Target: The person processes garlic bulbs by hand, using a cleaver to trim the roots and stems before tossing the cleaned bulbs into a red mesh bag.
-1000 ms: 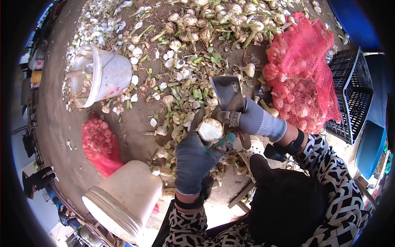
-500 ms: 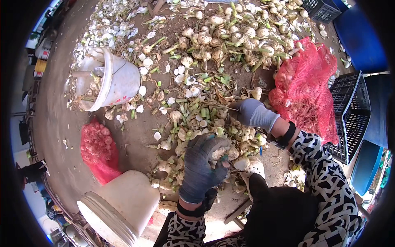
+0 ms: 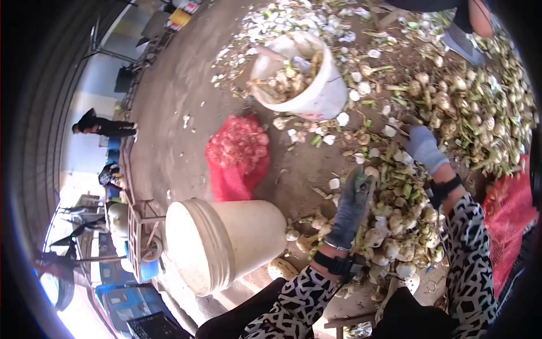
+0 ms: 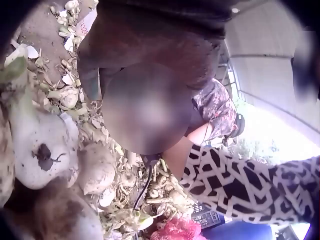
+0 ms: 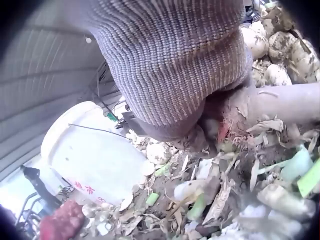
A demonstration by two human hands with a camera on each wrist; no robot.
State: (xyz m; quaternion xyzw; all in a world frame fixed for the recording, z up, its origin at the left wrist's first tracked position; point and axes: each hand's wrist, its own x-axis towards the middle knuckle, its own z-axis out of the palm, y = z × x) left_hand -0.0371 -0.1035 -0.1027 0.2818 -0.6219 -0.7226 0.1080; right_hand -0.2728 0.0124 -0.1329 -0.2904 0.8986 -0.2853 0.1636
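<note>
In the head view my gloved left hand (image 3: 351,210) is over the near pile of garlic (image 3: 389,234). A garlic bulb (image 3: 371,171) shows at its fingertips, between thumb and fingers, mostly covered by the glove. To the upper right, my gloved right hand (image 3: 424,147) grips a cleaver (image 3: 398,129), its blade nearly edge-on. In the right wrist view the ribbed glove (image 5: 170,60) fills the top, low over stems and peelings. Large whitish bulbs (image 4: 42,145) loom close in the left wrist view, below the dark glove (image 4: 150,35).
A white bucket (image 3: 333,96) with trimmings stands beyond a red mesh bag (image 3: 236,150) of garlic. A cream bucket (image 3: 254,231) lies on its side to the left. More garlic (image 3: 480,113) spreads at the right, with another red bag (image 3: 508,217) below it.
The head view has swung left. My hands have parted from the trimmed bulb held between them a second ago; the left has shifted toward the red bag, the right away from it.
</note>
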